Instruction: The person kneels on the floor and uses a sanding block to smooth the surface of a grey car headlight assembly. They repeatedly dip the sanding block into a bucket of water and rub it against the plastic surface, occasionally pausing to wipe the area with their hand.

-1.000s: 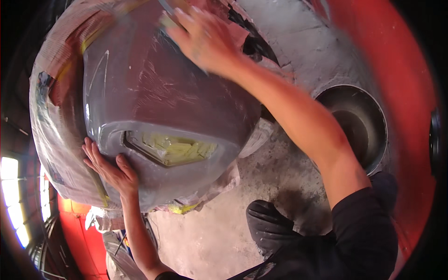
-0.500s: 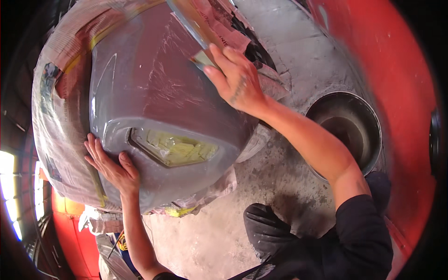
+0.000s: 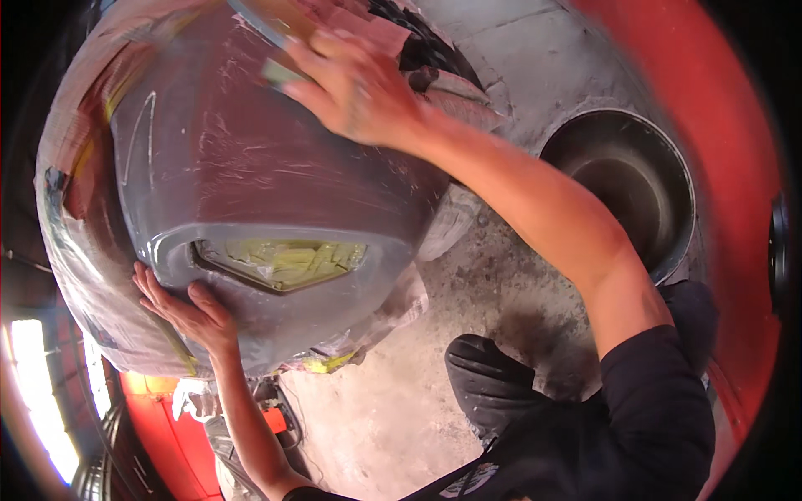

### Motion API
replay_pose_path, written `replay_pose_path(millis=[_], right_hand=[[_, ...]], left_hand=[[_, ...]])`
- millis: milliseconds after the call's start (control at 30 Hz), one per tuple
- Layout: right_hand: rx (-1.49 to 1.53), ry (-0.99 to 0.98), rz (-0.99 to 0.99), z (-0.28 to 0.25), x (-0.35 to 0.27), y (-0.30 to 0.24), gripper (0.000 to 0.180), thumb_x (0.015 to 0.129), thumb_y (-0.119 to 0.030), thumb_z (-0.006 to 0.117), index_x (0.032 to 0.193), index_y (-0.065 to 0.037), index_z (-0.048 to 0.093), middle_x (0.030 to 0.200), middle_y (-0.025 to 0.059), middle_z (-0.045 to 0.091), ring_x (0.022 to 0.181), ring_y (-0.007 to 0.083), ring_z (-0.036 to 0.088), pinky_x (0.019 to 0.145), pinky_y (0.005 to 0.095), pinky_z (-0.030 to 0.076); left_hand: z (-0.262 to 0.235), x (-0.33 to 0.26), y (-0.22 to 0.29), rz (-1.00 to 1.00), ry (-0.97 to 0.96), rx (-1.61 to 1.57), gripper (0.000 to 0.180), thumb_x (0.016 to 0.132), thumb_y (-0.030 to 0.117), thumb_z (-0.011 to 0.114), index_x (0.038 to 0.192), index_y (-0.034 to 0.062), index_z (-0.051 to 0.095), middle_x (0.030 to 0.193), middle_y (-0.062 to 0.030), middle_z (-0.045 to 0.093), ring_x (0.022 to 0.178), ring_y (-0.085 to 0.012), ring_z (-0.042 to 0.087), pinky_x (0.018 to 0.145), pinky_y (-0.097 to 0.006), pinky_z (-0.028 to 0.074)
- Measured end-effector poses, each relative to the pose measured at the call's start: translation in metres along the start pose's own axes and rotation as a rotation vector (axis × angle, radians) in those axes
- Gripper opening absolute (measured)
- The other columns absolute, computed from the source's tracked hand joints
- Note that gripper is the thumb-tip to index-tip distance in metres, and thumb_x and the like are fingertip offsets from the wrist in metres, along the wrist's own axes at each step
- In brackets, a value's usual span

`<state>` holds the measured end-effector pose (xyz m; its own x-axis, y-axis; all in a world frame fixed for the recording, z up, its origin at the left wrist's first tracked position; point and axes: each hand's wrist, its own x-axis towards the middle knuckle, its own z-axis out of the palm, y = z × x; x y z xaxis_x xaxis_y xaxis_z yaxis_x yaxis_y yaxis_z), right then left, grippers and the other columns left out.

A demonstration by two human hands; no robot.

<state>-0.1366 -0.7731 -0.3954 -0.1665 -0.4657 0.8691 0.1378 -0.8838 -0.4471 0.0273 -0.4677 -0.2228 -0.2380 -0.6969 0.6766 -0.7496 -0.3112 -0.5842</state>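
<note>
A dusty concrete floor [image 3: 393,417] is spreading beneath a workshop scene, with a red-painted surface [image 3: 735,167] curving along the right and daylight glaring in at the lower left. A person, seen from their own head height, is bending over a grey-primed car body panel [image 3: 276,184], its edges wrapped in masking paper [image 3: 71,209] and plastic sheeting, evidently to shield the surrounding parts. Yellow masking tape [image 3: 280,260] is covering a recessed opening on the panel's near face.

The right hand [image 3: 355,88] is reaching across to the far upper part of the panel, palm down, fingers pressing a small pale sanding pad [image 3: 280,73] flat against the grey surface; the grip is partly closed over the pad, though motion blur is hiding exactly how the fingers are curling. Pale scratch marks are streaking the primer below the hand. The left hand [image 3: 188,309] is lying open and holding nothing, fingers spread flat against the panel's near lower edge, apparently bracing the panel and the person's balance while the other arm is stretching.

A round metal tub [image 3: 635,179] is standing on the floor to the right, well apart from the panel, its inside dark. The person's knee in dark trousers [image 3: 489,376] is showing near the bottom, and a black sleeve [image 3: 660,409] is covering the right upper arm.
</note>
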Motion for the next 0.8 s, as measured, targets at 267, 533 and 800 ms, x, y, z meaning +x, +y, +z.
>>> replay_pose_path(millis=[267,533,800], right_hand=[[-0.015,-0.005,0.049,-0.015,-0.036,-0.007,0.044,0.098,-0.033,0.072,0.125,0.001,0.068,0.105,0.0187,0.068,0.101,0.0364,0.068,0.086,0.0497,0.056],[0.018,0.040,0.052,-0.001,-0.022,-0.019,0.049,0.098,-0.028,0.073,0.135,0.003,0.066,0.114,0.0205,0.068,0.103,0.0406,0.068,0.087,0.0509,0.054],[-0.080,-0.005,0.027,0.043,0.081,0.014,0.049,0.098,-0.031,0.073,0.128,0.007,0.068,0.119,0.0239,0.069,0.108,0.0422,0.069,0.089,0.0500,0.057]], left_hand=[[0.001,0.006,0.001,0.003,0.001,-0.007,0.069,0.113,0.045,0.041,0.163,-0.0016,0.034,0.169,-0.0242,0.039,0.160,-0.0464,0.031,0.129,-0.067,0.013],[-0.002,-0.002,-0.007,-0.019,0.002,0.000,0.069,0.113,0.045,0.042,0.162,-0.0028,0.036,0.168,-0.0252,0.040,0.159,-0.0467,0.032,0.129,-0.065,0.013],[0.006,0.001,0.003,-0.010,0.025,-0.026,0.068,0.113,0.045,0.041,0.163,-0.0014,0.036,0.168,-0.0237,0.041,0.159,-0.0461,0.033,0.129,-0.066,0.014]])
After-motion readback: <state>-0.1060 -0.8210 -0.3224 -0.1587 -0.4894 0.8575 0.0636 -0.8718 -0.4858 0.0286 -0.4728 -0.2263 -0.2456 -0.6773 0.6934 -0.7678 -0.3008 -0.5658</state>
